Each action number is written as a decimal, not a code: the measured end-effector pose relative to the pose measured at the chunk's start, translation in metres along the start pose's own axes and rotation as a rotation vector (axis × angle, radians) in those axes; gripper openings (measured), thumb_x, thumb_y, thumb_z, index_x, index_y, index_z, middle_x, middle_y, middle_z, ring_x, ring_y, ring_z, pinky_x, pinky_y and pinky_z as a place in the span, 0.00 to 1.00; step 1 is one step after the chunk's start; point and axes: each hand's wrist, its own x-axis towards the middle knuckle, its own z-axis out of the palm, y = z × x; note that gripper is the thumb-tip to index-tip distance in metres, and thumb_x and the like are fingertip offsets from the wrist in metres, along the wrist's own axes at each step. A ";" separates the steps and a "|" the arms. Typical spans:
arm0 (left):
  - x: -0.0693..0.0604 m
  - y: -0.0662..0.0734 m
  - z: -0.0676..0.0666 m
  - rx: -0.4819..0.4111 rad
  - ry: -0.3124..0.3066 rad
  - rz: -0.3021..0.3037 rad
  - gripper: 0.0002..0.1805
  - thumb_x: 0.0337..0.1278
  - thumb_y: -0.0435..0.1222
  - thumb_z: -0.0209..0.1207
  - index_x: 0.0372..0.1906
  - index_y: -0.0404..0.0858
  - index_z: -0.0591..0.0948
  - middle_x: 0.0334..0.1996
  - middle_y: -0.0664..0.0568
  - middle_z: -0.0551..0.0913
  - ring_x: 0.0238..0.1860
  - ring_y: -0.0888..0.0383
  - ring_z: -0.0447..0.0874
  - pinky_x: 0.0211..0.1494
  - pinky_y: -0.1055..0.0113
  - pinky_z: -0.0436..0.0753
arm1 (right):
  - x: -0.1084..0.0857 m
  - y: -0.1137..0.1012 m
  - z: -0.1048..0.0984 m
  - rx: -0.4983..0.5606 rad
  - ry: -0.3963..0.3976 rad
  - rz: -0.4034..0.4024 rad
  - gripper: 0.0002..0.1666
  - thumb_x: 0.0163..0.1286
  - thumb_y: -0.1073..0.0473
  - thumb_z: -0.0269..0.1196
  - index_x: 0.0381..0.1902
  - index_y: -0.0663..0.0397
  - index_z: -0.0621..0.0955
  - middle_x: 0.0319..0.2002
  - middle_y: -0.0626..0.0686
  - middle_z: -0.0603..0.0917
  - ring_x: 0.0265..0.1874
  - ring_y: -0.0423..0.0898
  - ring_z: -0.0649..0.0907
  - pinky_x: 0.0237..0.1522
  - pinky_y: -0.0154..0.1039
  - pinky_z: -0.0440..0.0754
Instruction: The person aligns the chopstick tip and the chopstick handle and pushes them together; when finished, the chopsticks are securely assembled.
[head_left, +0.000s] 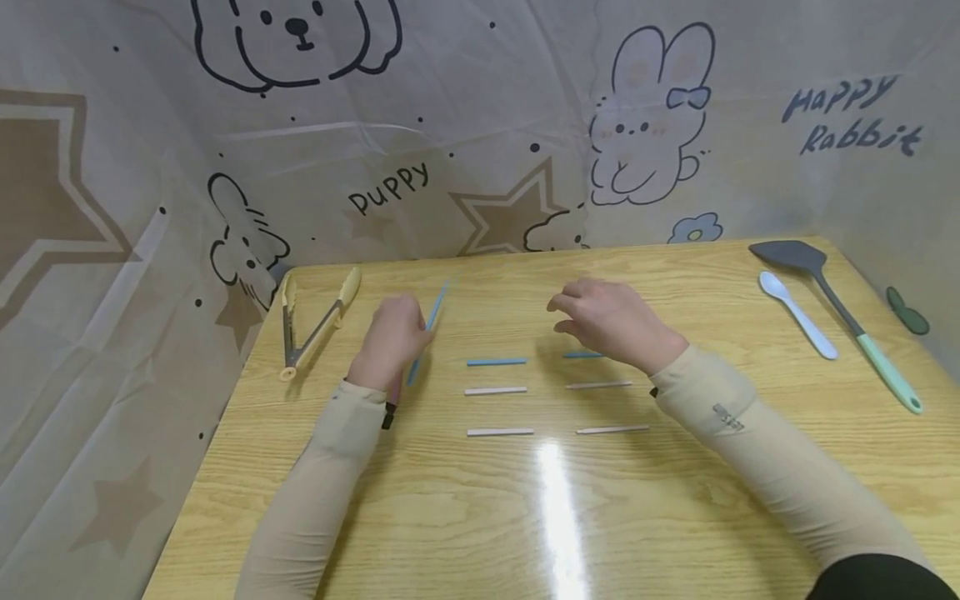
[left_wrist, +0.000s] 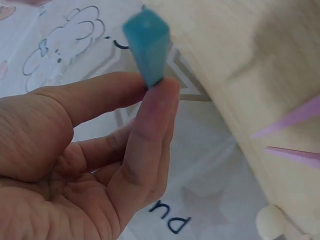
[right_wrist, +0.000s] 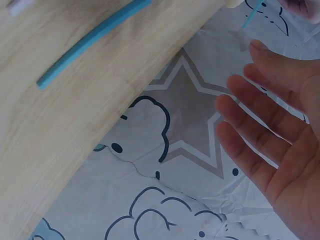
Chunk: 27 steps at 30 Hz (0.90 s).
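Note:
In the head view my left hand (head_left: 390, 340) pinches a slender blue faceted stick (head_left: 437, 305) between thumb and fingers, toward the table's left. Its blue end (left_wrist: 147, 42) points at the left wrist camera. With fingers loosely bent and nothing in them, my right hand (right_wrist: 280, 130) hovers over the far part of the table. Below it lies a short blue stick (head_left: 581, 355), its right part hidden by the hand. Another blue stick (head_left: 497, 362) lies to the left. Nearer me are pale sticks (head_left: 496, 391) in two columns.
Yellow-tipped tongs (head_left: 311, 337) lie spread at the left. A pale blue spoon (head_left: 798, 317) and a dark spatula (head_left: 832, 287) with a mint handle lie at the right. Two pink pointed tips (left_wrist: 292, 120) show in the left wrist view. Printed cloth (head_left: 465, 125) hangs behind the table.

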 end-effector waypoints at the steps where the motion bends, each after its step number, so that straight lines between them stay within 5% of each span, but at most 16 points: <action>1: 0.001 -0.002 0.001 -0.002 -0.009 -0.014 0.29 0.56 0.24 0.58 0.06 0.43 0.60 0.05 0.59 0.56 0.08 0.65 0.52 0.11 0.74 0.55 | -0.001 0.000 0.001 0.001 -0.009 0.006 0.18 0.57 0.58 0.76 0.44 0.56 0.85 0.36 0.53 0.85 0.31 0.49 0.84 0.30 0.43 0.84; 11: 0.007 -0.018 0.017 -0.017 -0.099 -0.162 0.13 0.55 0.20 0.55 0.22 0.36 0.68 0.13 0.53 0.64 0.11 0.61 0.65 0.13 0.73 0.68 | -0.007 0.002 0.010 0.019 -0.162 0.075 0.18 0.55 0.59 0.77 0.44 0.55 0.85 0.37 0.53 0.86 0.28 0.47 0.84 0.25 0.41 0.83; 23: 0.012 -0.027 0.025 0.021 -0.107 -0.174 0.02 0.55 0.21 0.57 0.30 0.26 0.75 0.22 0.42 0.74 0.15 0.54 0.77 0.17 0.69 0.78 | -0.011 0.003 0.016 0.044 -0.238 0.116 0.18 0.58 0.58 0.75 0.46 0.56 0.85 0.36 0.53 0.85 0.28 0.47 0.84 0.26 0.42 0.83; 27: 0.012 -0.028 0.026 0.022 -0.113 -0.165 0.07 0.54 0.21 0.60 0.37 0.24 0.75 0.23 0.42 0.74 0.15 0.54 0.78 0.18 0.70 0.79 | -0.012 0.003 0.018 0.055 -0.249 0.124 0.19 0.58 0.58 0.75 0.46 0.57 0.84 0.37 0.53 0.86 0.30 0.48 0.85 0.29 0.44 0.84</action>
